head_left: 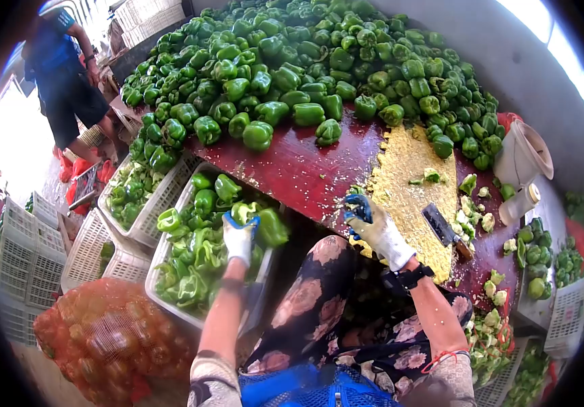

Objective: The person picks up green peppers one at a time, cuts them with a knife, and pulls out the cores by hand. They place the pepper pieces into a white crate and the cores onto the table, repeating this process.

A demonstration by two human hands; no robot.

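Observation:
My left hand point(240, 239), in a white glove with blue fingertips, is over a white crate point(153, 275) of green peppers, its fingers apart. Just right of those fingertips is a motion-blurred green bell pepper point(272, 228), above the crate's right side. My right hand point(376, 229), gloved the same way, is at the near edge of the red table point(292, 159), beside the yellow mat point(411, 166). Its blue fingers are curled in; I cannot tell what they hold. Right of it, a cleaver point(443, 228) lies on the mat among pepper scraps.
A large heap of bell peppers point(285, 74) covers the table's back. At right are a white bucket point(524, 154), a jar point(519, 204) and cut-out cores point(470, 216). Left are more crates point(92, 254) and a full red mesh sack point(112, 339). A person point(65, 74) stands back left.

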